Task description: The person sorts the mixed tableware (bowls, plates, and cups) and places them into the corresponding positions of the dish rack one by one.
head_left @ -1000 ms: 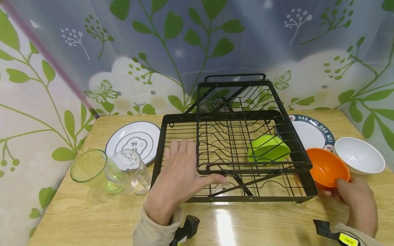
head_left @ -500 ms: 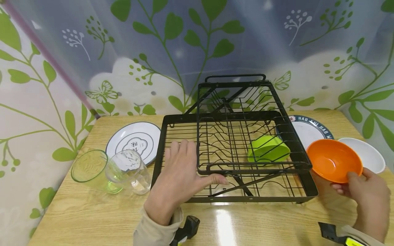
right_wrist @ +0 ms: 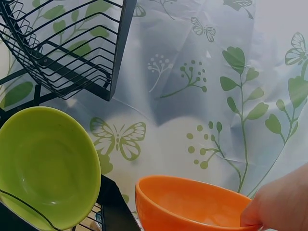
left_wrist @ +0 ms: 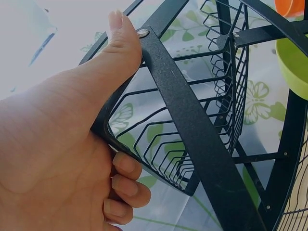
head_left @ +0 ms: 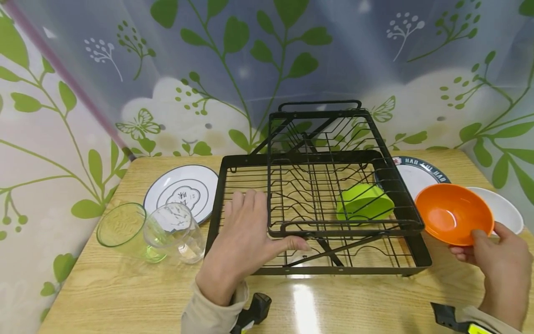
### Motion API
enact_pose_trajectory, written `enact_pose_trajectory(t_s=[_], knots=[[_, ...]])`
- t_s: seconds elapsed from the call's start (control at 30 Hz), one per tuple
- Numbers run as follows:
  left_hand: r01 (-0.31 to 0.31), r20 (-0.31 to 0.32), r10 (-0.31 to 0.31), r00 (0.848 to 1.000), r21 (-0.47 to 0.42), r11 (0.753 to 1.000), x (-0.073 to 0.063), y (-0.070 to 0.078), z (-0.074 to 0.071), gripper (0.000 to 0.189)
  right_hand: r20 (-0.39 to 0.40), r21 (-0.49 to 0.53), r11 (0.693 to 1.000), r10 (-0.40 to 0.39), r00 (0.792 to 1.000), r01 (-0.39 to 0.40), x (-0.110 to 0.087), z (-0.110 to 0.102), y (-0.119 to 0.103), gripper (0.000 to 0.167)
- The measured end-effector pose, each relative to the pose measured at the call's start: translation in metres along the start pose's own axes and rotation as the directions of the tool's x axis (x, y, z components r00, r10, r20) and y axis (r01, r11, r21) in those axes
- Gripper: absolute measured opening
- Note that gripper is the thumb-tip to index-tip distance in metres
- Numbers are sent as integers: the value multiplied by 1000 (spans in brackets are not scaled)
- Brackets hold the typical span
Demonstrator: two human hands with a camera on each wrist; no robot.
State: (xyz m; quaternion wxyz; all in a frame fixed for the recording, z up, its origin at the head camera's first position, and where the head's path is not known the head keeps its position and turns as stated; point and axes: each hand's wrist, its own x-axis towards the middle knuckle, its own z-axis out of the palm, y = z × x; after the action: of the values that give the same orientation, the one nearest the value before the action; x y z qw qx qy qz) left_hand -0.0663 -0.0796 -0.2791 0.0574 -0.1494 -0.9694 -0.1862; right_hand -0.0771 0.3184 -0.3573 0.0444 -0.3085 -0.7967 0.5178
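My left hand (head_left: 239, 236) grips the near-left corner of the upper tier of a black two-tier dish rack (head_left: 340, 269). In the left wrist view, the fingers (left_wrist: 126, 190) curl under the tier's frame and the thumb lies along its top. At the right, my right hand (head_left: 498, 260) pinches the near rim of an orange bowl (head_left: 450, 213), thumb on the inside and fingers beneath. The orange bowl is tilted, its opening facing up, and overlaps a white bowl (head_left: 506, 213) behind it. A lime green bowl (head_left: 365, 204) stands on its side in the rack's lower tier.
A white plate with a dark lettered rim (head_left: 417, 178) lies behind the orange bowl, partly hidden. Left of the rack are a white plate with blue rings (head_left: 200, 185), a green-tinted glass (head_left: 121, 232) and a clear glass (head_left: 187, 241). Patterned sheeting (head_left: 187, 69) hangs behind the wooden table (head_left: 137, 297).
My right hand has raised the orange bowl and shifted it rightward, so it now covers part of the white bowl and of the lettered plate. My left hand stays on the rack.
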Motion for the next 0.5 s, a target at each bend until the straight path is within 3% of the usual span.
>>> enact_pose_trajectory(t_s=[0.37, 0.5], knots=[[-1, -3, 1, 1000, -11, 1000, 0, 1, 0, 80, 15, 110, 994, -16, 1000, 14, -3, 2, 0, 58], [-10, -10, 10, 1000, 1, 1000, 0, 0, 0, 79, 15, 137, 990, -15, 1000, 13, 9, 1, 10, 59]])
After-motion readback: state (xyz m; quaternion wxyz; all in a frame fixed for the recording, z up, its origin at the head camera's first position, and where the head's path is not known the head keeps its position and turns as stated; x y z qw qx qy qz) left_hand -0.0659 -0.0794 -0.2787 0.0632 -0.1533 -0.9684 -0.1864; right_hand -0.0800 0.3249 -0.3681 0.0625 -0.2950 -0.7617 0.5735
